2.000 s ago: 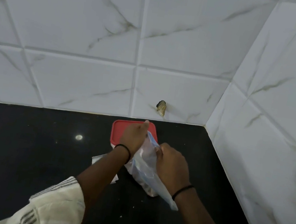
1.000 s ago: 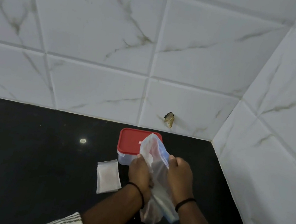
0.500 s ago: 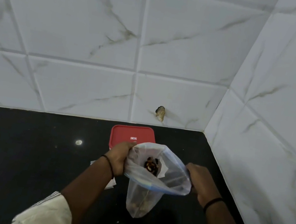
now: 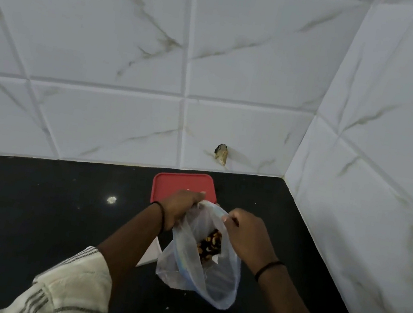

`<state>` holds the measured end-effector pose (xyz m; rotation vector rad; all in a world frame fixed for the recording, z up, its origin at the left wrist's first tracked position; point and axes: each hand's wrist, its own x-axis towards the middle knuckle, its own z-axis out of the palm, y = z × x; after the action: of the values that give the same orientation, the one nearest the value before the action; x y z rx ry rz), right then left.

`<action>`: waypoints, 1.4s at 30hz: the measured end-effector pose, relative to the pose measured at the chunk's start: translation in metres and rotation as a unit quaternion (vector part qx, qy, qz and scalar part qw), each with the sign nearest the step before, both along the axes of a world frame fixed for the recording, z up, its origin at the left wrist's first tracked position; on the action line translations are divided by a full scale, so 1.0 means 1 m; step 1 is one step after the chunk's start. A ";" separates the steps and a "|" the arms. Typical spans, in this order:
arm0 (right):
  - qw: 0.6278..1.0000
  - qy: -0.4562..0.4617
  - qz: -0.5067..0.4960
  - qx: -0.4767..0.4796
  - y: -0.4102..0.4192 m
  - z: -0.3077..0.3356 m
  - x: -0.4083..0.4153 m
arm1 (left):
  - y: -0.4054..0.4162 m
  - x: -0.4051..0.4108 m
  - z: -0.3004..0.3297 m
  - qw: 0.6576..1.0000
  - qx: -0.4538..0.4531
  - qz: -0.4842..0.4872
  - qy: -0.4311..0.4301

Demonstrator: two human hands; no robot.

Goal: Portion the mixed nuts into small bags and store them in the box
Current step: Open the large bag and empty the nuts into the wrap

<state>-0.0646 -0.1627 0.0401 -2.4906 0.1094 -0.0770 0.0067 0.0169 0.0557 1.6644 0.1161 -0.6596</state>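
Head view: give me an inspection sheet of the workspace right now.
Surface: glossy black countertop, a few pale crumbs.
Job's things: clear plastic bag of mixed nuts held open; red-lidded box shut, behind it; small white empty bags partly hidden under the left arm.
Clutter: nothing seen.
Hands: left hand and right hand each grip the bag's rim.
Cables: nothing seen.
Surroundings: white marble-look wall tiles, chipped hole.

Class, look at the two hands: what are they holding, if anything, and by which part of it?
Both hold the clear plastic bag of mixed nuts by its open rim: the left hand grips the far-left edge, the right hand pinches the right edge.
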 end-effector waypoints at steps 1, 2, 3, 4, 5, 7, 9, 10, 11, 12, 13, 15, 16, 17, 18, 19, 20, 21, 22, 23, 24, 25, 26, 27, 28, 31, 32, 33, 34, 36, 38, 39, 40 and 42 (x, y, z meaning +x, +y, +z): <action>1.000 0.008 -0.015 0.013 0.001 -0.001 0.001 | -0.001 0.000 0.000 0.999 0.026 -0.012 -0.035; 0.999 0.015 -0.032 0.020 0.002 -0.001 0.002 | -0.003 0.000 -0.001 0.996 0.052 -0.021 -0.074; 0.998 0.019 -0.050 0.023 0.003 -0.002 0.003 | -0.004 0.000 -0.002 0.990 0.076 -0.022 -0.114; 0.997 0.022 -0.069 0.023 0.004 -0.003 0.005 | -0.005 0.001 -0.004 0.984 0.093 -0.009 -0.152; 0.995 0.028 -0.090 0.024 0.004 -0.002 0.006 | -0.005 0.001 -0.004 0.978 0.101 0.017 -0.183; 0.989 0.041 -0.134 0.039 0.003 -0.002 0.009 | 0.001 0.001 -0.008 0.958 0.131 0.079 -0.243; 0.984 0.051 -0.165 0.054 0.001 -0.004 0.011 | 0.011 -0.004 -0.017 0.943 0.181 0.109 -0.256; 0.982 0.050 -0.175 0.055 0.001 -0.005 0.011 | 0.016 -0.007 -0.027 0.940 0.209 0.100 -0.249; 0.981 0.048 -0.182 0.057 0.000 -0.006 0.011 | 0.020 -0.014 -0.033 0.943 0.237 0.075 -0.222; 0.980 0.048 -0.186 0.057 0.001 -0.007 0.012 | 0.025 -0.019 -0.041 0.945 0.258 0.045 -0.195; 0.979 0.049 -0.188 0.056 0.002 -0.006 0.012 | 0.027 -0.024 -0.048 0.947 0.274 0.015 -0.167; 0.979 0.054 -0.188 0.048 0.007 -0.006 0.011 | 0.027 -0.035 -0.056 0.949 0.286 -0.031 -0.126; 0.980 0.053 -0.185 0.043 0.011 -0.006 0.010 | 0.023 -0.039 -0.059 0.947 0.292 -0.045 -0.123; 0.982 0.051 -0.180 0.035 0.015 -0.005 0.009 | 0.019 -0.043 -0.061 0.945 0.299 -0.049 -0.123; 0.984 0.048 -0.170 0.030 0.020 -0.005 0.008 | 0.016 -0.045 -0.066 0.944 0.302 -0.044 -0.127; 0.986 0.041 -0.160 0.028 0.023 -0.004 0.006 | 0.013 -0.047 -0.068 0.948 0.294 -0.031 -0.117; 0.988 0.037 -0.150 0.029 0.026 -0.003 0.005 | 0.010 -0.048 -0.071 0.957 0.272 -0.017 -0.097; 0.989 0.033 -0.138 0.030 0.029 -0.002 0.003 | 0.007 -0.050 -0.070 0.968 0.242 -0.003 -0.070; 0.991 0.029 -0.130 0.033 0.031 -0.002 0.001 | 0.004 -0.050 -0.071 0.979 0.202 0.014 -0.036; 0.992 0.022 -0.122 0.035 0.033 -0.001 -0.002 | 0.001 -0.051 -0.068 0.986 0.161 0.035 -0.003; 0.993 0.017 -0.116 0.034 0.036 -0.003 -0.004 | -0.001 -0.052 -0.065 0.991 0.116 0.060 0.032; 0.993 0.006 -0.112 0.035 0.039 -0.005 -0.006 | -0.004 -0.054 -0.059 0.992 0.062 0.090 0.064; 0.993 -0.002 -0.111 0.045 0.041 -0.007 -0.007 | -0.006 -0.055 -0.053 0.988 0.000 0.120 0.099; 0.992 -0.008 -0.112 0.060 0.044 -0.008 -0.009 | -0.008 -0.055 -0.047 0.979 -0.057 0.148 0.131; 0.991 -0.009 -0.111 0.070 0.046 -0.010 -0.010 | -0.010 -0.055 -0.042 0.965 -0.112 0.176 0.159; 0.982 0.020 -0.113 0.149 0.057 -0.010 -0.012 | -0.019 -0.059 -0.027 0.915 -0.247 0.227 0.224; 0.968 0.039 -0.123 0.215 0.058 -0.008 -0.010 | -0.019 -0.059 -0.025 0.902 -0.275 0.231 0.240; 0.951 0.065 -0.137 0.269 0.056 -0.005 -0.009 | -0.017 -0.058 -0.023 0.889 -0.303 0.228 0.256; 0.933 0.084 -0.150 0.316 0.047 0.001 -0.007 | -0.010 -0.055 -0.021 0.881 -0.327 0.223 0.260; 0.873 0.099 -0.192 0.437 0.017 0.008 -0.002 | 0.014 -0.045 -0.021 0.879 -0.351 0.219 0.235; 0.808 0.123 -0.219 0.533 -0.016 0.009 -0.005 | 0.037 -0.037 -0.020 0.893 -0.344 0.190 0.218; 0.788 0.130 -0.235 0.555 -0.023 0.007 -0.007 | 0.043 -0.034 -0.018 0.902 -0.334 0.167 0.216; 0.779 0.138 -0.242 0.562 -0.026 0.000 -0.006 | 0.044 -0.032 -0.019 0.911 -0.322 0.155 0.208; 0.753 0.147 -0.267 0.583 -0.025 -0.007 -0.003 | 0.038 -0.030 -0.019 0.917 -0.315 0.140 0.200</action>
<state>-0.0680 -0.1877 0.0331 -1.1273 0.7516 0.1218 -0.0228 0.0554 0.0364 0.8569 0.3870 -0.7155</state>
